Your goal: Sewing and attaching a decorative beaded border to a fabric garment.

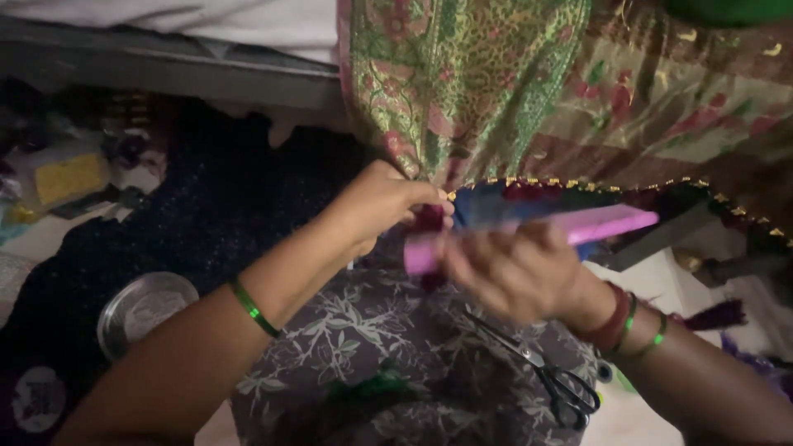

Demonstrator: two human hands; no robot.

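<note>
My left hand (384, 206) is pinched closed on the beaded hem of the patterned fabric (512, 91), thumb and fingertips together right where the gold-beaded edge (578, 185) meets a small dark red tuft. My right hand (512, 272) is blurred with motion; its fingers are curled around a flat pink strip (595, 225), perhaps card or a ruler, that runs from beside my left fingers out toward the right under the hem. Whether it also holds thread or a needle I cannot tell.

I judge the step in hand to be edge work on this cloth: the hem is held taut at one point while the pink strip is brought up against it, as for tying or measuring a tassel. The next move, to my eye, calls for a steady left pinch so the beads do not slip, and for the strip to lie flat along the border before anything is wound or cut.

Further out, black-handled scissors (545, 372) lie on the leaf-printed cloth (372, 330) over my lap, near my right wrist. A round steel dish (144, 310) sits at the left on dark sparkly fabric (206, 206). A maroon tassel (714, 315) lies beyond my right forearm, near the right edge.
</note>
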